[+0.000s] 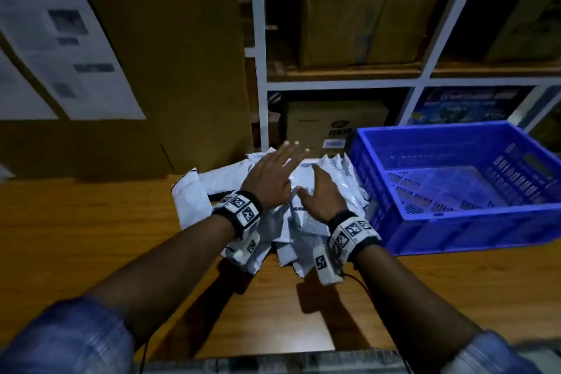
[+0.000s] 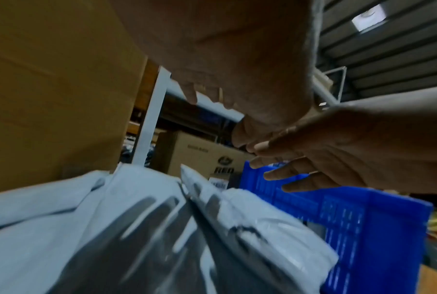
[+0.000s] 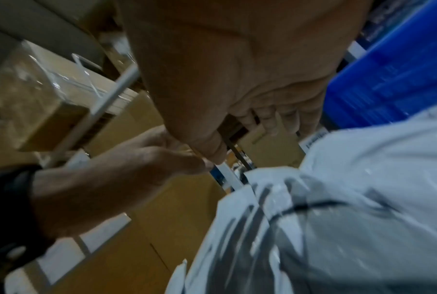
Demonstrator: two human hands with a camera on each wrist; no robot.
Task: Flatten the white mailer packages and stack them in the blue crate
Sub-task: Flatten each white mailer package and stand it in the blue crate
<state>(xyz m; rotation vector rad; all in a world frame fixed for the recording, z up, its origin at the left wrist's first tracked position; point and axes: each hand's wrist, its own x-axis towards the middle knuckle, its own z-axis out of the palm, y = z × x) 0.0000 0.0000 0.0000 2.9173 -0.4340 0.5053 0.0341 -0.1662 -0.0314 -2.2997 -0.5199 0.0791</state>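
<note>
A heap of crumpled white mailer packages [image 1: 194,194] lies on the wooden table, just left of the blue crate [image 1: 455,215]. My left hand [image 1: 273,176] hovers over the heap with fingers spread and straight, holding nothing. Beside it, my right hand [image 1: 318,191] lies flat over the top mailer with straight fingers. In the left wrist view the mailers [image 2: 136,228] fill the lower part below the left hand [image 2: 237,89], and the right hand [image 2: 325,155] reaches in from the right. In the right wrist view the right palm [image 3: 224,79] hangs above the mailers [image 3: 337,199]. The crate holds a clear flat plastic piece on its floor.
Large cardboard boxes [image 1: 170,70] stand behind the table on the left. A white metal shelf frame [image 1: 259,55] with more boxes rises behind the heap and crate. The wooden table [image 1: 91,222] stretches left and toward me. The crate sits at the table's right edge.
</note>
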